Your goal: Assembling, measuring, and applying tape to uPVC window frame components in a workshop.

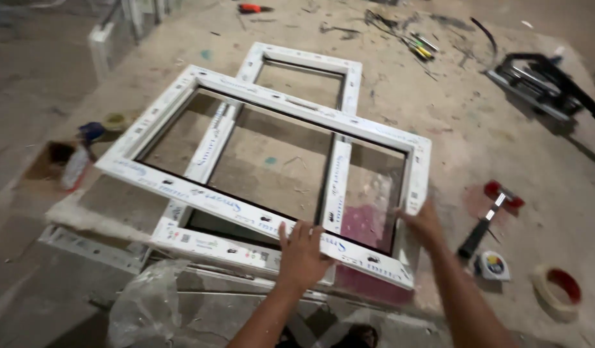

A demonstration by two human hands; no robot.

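A large white plastic window frame lies flat on the floor, stacked across a second white frame beneath it. My left hand rests flat on the near rail of the top frame, fingers spread. At the frame's near right corner, my right hand grips the outer edge. A pink patch shows through the right opening.
A red-headed mallet with a black handle, a small tape measure and a roll of tape lie on the dusty concrete to the right. A black tool sits far right; screwdrivers lie at the top. Crumpled clear plastic is near left.
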